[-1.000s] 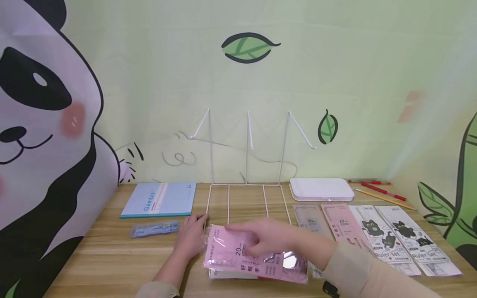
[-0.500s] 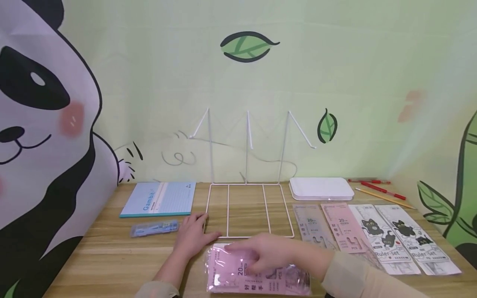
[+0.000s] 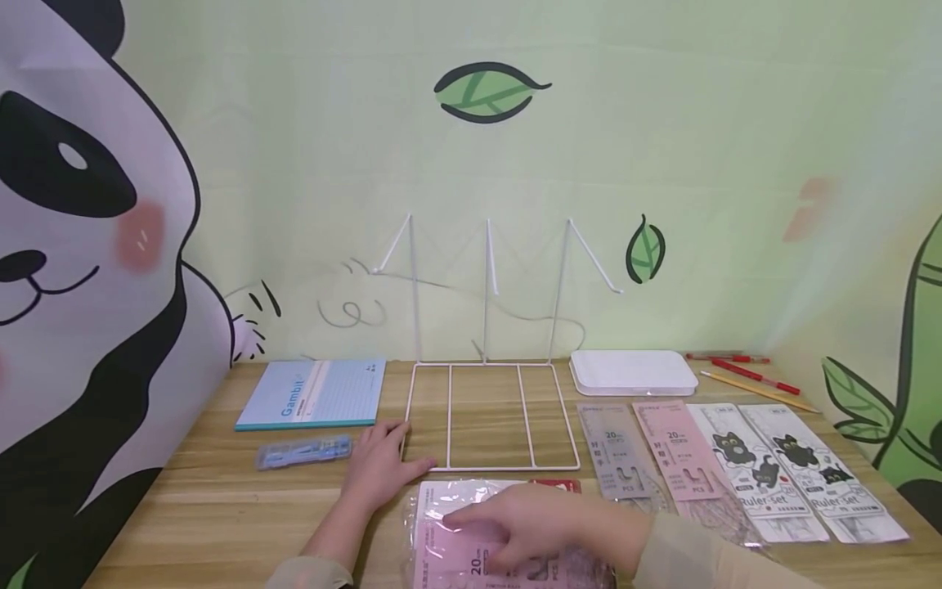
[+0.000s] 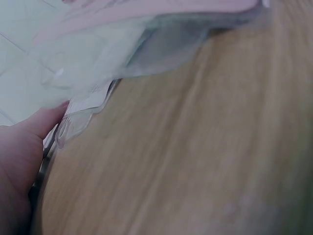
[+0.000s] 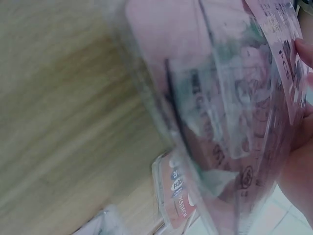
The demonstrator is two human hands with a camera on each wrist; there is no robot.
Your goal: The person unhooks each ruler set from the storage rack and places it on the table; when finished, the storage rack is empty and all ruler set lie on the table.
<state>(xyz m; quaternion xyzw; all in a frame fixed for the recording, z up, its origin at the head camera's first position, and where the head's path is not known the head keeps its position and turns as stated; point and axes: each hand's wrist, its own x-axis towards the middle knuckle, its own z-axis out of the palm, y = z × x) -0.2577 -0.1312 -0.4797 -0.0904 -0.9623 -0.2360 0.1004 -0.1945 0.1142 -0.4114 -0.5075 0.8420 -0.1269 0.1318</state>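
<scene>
My right hand [image 3: 548, 528] holds a stack of ruler-set packs in clear plastic sleeves, a pink pack [image 3: 441, 532] on top, low at the front of the table. The index finger points left across it. Beneath it, a strip of white and a red-topped card [image 3: 559, 486] show at the far edge. The right wrist view has the crinkled sleeve [image 5: 220, 98] close up, with the fingers at its right side. My left hand [image 3: 377, 462] rests at the left front corner of a white wire rack [image 3: 508, 469], fingers relaxed and thumb along the front bar.
A blue notebook [image 3: 312, 394] and a slim blue case [image 3: 305, 451] lie left of the rack. To its right lie a white box [image 3: 634, 373], red pens [image 3: 754, 376], a pencil [image 3: 758, 393], a grey pack [image 3: 614, 450], another pink pack [image 3: 680, 450] and two cat-print packs [image 3: 765, 470].
The right hand has drawn the packs toward the front edge of the table, and the rack's front bar has come into view. The left hand stays by the rack, its thumb now spread.
</scene>
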